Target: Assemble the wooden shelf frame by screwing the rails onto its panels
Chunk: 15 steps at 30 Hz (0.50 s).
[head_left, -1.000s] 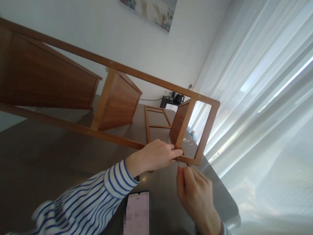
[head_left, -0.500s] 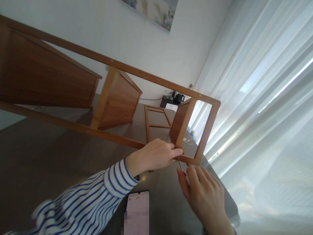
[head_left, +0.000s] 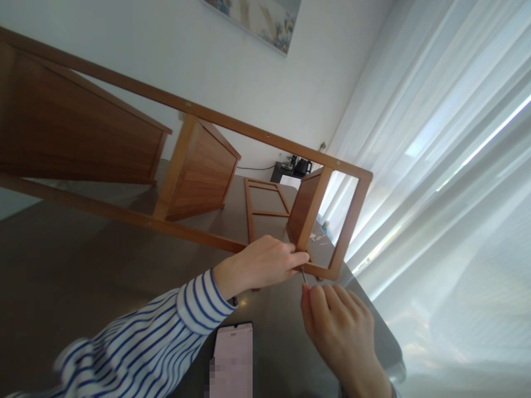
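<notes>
A brown wooden shelf frame (head_left: 232,126) stands tilted across the view, with several wooden panels joined to it. My left hand (head_left: 267,260), in a striped sleeve, is closed round its lower rail, where the right-hand crosspiece (head_left: 314,213) meets it; the fingertips are partly hidden. Just below, my right hand (head_left: 342,326) is closed on a thin metal hex key (head_left: 305,276). The tool's tip touches the rail beside my left fingers, and its other end is hidden in my fist. Screw heads (head_left: 338,163) show along the upper rail.
The frame rests on a dark grey table (head_left: 286,326). A phone (head_left: 234,354) lies near me. Farther back lies another wooden frame (head_left: 269,213). Sheer white curtains (head_left: 448,166) hang on the right, and a black kettle (head_left: 303,166) stands on a far cabinet.
My right hand has turned slightly, and its thumb and fingers have closed together round the tool. My left hand and the frame have stayed in place.
</notes>
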Tool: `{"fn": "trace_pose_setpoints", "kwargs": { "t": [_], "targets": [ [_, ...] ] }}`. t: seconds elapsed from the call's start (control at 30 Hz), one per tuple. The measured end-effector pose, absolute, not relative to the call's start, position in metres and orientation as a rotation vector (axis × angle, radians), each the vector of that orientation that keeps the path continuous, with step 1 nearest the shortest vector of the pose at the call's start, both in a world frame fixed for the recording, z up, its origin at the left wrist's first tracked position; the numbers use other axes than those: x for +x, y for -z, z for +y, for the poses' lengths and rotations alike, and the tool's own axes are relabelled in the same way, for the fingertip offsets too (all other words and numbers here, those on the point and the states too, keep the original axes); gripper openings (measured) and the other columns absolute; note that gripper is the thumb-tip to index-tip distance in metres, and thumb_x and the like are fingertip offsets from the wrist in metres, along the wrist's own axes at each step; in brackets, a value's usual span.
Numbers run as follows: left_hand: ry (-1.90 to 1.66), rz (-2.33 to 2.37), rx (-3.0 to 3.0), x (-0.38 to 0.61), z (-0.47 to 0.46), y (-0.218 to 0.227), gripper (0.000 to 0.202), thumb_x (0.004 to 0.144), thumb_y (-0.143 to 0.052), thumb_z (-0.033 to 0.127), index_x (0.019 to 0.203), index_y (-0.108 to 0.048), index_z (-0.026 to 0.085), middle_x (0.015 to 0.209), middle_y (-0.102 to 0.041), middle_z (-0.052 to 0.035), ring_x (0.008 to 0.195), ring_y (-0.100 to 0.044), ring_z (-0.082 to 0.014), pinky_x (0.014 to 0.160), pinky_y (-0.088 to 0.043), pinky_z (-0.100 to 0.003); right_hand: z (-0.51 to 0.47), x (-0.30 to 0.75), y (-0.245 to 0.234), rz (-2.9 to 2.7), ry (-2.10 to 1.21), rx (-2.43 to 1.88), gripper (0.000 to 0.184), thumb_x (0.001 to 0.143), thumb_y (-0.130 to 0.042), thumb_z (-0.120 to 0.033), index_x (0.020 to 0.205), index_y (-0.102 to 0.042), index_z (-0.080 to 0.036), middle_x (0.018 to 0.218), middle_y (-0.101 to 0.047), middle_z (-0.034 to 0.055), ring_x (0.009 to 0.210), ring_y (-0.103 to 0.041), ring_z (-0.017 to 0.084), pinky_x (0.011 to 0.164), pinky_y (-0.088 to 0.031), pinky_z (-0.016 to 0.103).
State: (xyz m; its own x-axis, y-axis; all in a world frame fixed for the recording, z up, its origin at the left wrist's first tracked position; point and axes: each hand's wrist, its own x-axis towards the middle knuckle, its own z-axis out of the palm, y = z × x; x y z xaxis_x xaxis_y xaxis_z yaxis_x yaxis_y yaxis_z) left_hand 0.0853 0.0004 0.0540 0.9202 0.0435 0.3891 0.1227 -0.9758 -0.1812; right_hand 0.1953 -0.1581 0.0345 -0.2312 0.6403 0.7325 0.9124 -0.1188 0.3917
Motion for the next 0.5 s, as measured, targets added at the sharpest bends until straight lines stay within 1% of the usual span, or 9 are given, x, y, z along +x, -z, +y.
{"fn": "trace_pose_setpoints", "kwargs": {
  "t": [0.13, 0.33, 0.5],
  "targets": [
    [0.570, -0.142, -2.882, 0.085, 0.000, -0.054, 0.021, 0.091, -0.046, 0.025, 0.111, -0.052, 0.024, 0.090, -0.068, -0.0020, 0.068, -0.067, -0.0203, 0.051, -0.041, -0.026, -0.154, 0.191, -0.029, -1.762, 1.214, -1.742, 0.035, 0.090, -0.052, -0.021, 0.056, -0.042, -0.021, 0.049, -0.044, -0.0027, 0.047, -0.041, 0.012, 0.052, -0.024, 0.030],
    [0.586, -0.146, -2.934, 0.084, -0.001, -0.057, 0.019, 0.091, -0.050, 0.028, 0.109, -0.053, 0.023, 0.087, -0.067, -0.0030, 0.067, -0.066, -0.0177, 0.054, -0.042, -0.025, -0.146, 0.182, -0.013, -1.491, 1.002, -1.846, 0.038, 0.095, -0.043, -0.024, 0.057, -0.042, -0.020, 0.048, -0.047, -0.0033, 0.041, -0.041, 0.009, 0.048, -0.022, 0.029],
    [0.595, -0.151, -2.933, 0.084, 0.001, -0.055, 0.022, 0.091, -0.050, 0.029, 0.112, -0.053, 0.024, 0.090, -0.067, -0.0027, 0.068, -0.066, -0.0180, 0.054, -0.041, -0.025, -0.150, 0.191, -0.018, -1.671, 0.966, -1.765, 0.037, 0.094, -0.045, -0.024, 0.058, -0.042, -0.021, 0.050, -0.045, -0.0030, 0.046, -0.042, 0.010, 0.051, -0.025, 0.028]
  ]
}}
